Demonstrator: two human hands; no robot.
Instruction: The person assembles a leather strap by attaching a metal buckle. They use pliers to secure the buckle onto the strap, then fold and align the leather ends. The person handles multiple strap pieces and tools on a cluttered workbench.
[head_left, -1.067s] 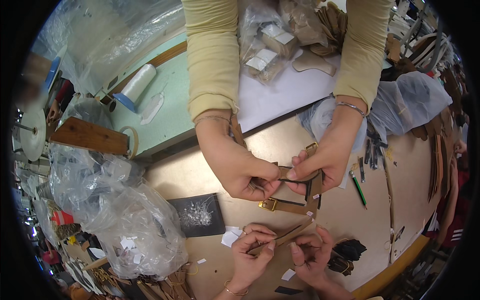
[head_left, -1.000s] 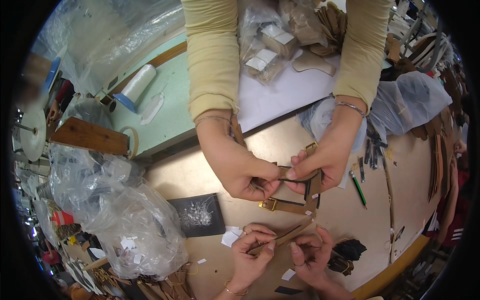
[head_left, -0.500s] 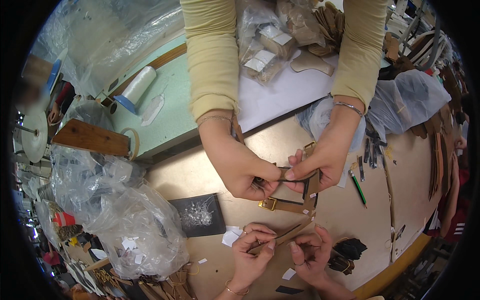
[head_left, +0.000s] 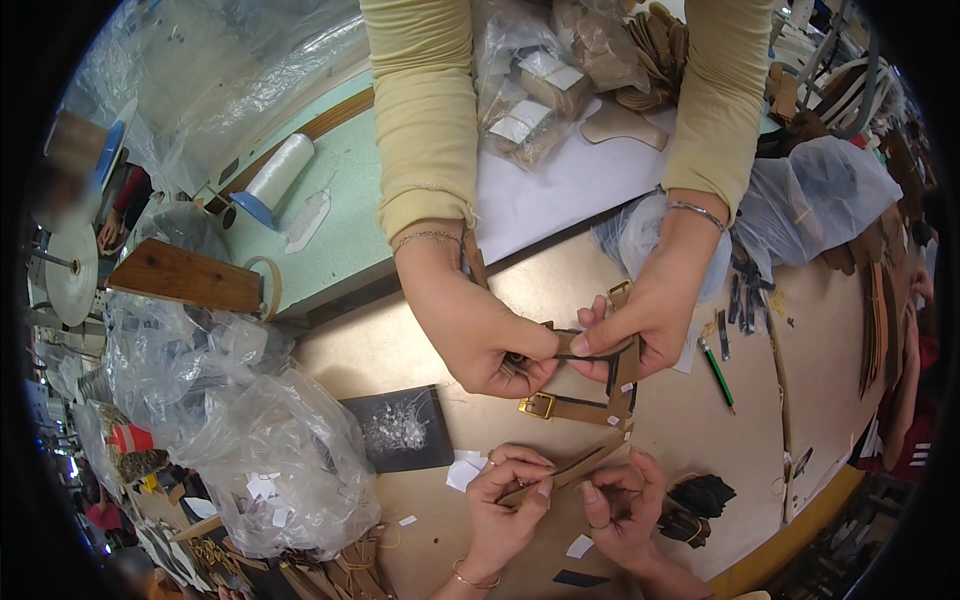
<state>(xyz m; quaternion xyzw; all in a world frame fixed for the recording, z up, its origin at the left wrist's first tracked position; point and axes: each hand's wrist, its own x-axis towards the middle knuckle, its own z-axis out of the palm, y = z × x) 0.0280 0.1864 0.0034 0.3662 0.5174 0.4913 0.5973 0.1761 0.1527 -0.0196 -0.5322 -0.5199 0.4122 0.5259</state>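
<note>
My left hand (head_left: 515, 488) pinches a narrow brown strap (head_left: 575, 470) with a dark strip along it, thumb on top. The strap slants up to the right toward my right hand (head_left: 628, 505). That hand is half curled beside it, thumb and fingertips apart, apparently holding nothing. Just beyond, a co-worker's two hands (head_left: 500, 345) in yellow sleeves grip a brown strap piece (head_left: 622, 385) with dark edging. A gold buckle (head_left: 537, 405) hangs from it. Small white labels stick to the straps.
A black slab (head_left: 398, 430) with white crumbs lies left, beside a crumpled plastic bag (head_left: 290, 460). Right are a green pencil (head_left: 717, 375) and black bundled pieces (head_left: 697, 505). A raised green table (head_left: 340, 225) bears a white thread cone (head_left: 278, 170). White paper scraps (head_left: 465, 468) lie near my left hand.
Almost nothing differs. The strap pieces and buckle in the co-worker's hands have shifted slightly; my hands hold nearly the same pose.
</note>
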